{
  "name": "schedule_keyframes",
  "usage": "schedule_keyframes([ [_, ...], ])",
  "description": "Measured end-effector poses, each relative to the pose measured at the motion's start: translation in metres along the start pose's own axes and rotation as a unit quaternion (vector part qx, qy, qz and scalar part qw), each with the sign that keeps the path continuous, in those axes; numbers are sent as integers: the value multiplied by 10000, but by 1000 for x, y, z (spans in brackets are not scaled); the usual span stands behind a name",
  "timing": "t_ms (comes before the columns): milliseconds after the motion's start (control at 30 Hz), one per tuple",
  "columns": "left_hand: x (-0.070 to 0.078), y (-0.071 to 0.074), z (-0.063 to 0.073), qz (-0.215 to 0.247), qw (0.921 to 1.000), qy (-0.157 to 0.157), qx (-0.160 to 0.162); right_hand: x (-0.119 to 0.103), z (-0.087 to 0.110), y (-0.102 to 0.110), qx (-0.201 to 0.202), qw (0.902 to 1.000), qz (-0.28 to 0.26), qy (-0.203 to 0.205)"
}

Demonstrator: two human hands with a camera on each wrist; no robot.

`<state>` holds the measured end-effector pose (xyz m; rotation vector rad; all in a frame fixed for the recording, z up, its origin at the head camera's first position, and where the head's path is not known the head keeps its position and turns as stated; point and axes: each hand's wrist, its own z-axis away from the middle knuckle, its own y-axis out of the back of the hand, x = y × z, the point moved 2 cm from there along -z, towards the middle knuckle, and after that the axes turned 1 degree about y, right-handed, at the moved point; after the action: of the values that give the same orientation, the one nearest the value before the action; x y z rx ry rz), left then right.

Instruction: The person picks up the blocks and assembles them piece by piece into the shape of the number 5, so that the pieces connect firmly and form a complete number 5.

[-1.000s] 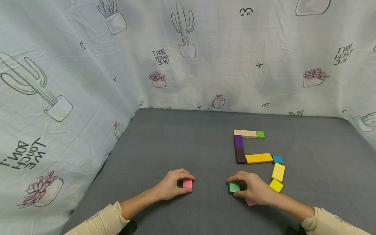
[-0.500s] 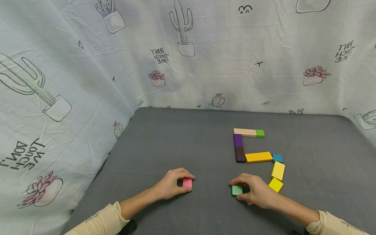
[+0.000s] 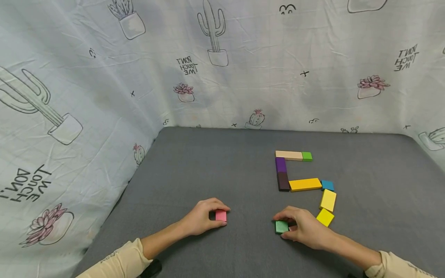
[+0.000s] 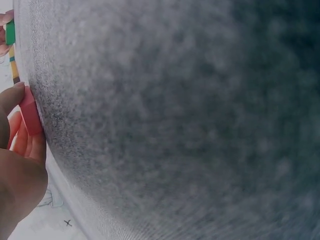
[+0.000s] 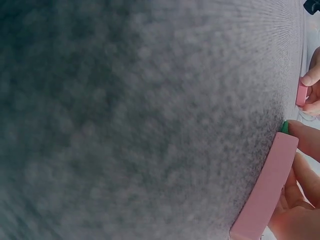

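Note:
My left hand [image 3: 199,219] pinches a pink block [image 3: 220,216] between thumb and fingers at the table's near middle. In the left wrist view that pink block [image 4: 31,111] shows close up. To the right, my right hand [image 3: 306,227] pinches a green block [image 3: 281,227] low at the table top. A longer pink block [image 5: 265,190] lies beside the green block in the right wrist view, under the hand. From the head it is almost wholly hidden by the right hand. Whether the green and longer pink blocks touch, I cannot tell.
Beyond the right hand, blocks form a bent line: light green [image 3: 307,156], beige [image 3: 289,155], purple [image 3: 281,164], dark brown [image 3: 283,181], orange-yellow [image 3: 305,184], blue [image 3: 327,185], pale yellow [image 3: 328,200] and bright yellow [image 3: 325,217]. A printed curtain [image 3: 260,77] borders the grey table [image 3: 208,166].
My right hand has slid the green block slightly right and toward me, up to the longer pink block. The left hand stays in place, still pinching its pink block.

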<state>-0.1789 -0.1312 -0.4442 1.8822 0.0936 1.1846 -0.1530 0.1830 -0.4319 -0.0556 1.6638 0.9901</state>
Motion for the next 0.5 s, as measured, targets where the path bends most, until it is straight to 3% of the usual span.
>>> schedule_keyframes([
  [267, 7, -3, -7, 30, 9999, -78, -73, -1, 3, 0, 44, 9999, 83, 75],
  [500, 25, -15, -30, 65, 9991, -294, -313, -1, 4, 0, 95, 9995, 210, 196],
])
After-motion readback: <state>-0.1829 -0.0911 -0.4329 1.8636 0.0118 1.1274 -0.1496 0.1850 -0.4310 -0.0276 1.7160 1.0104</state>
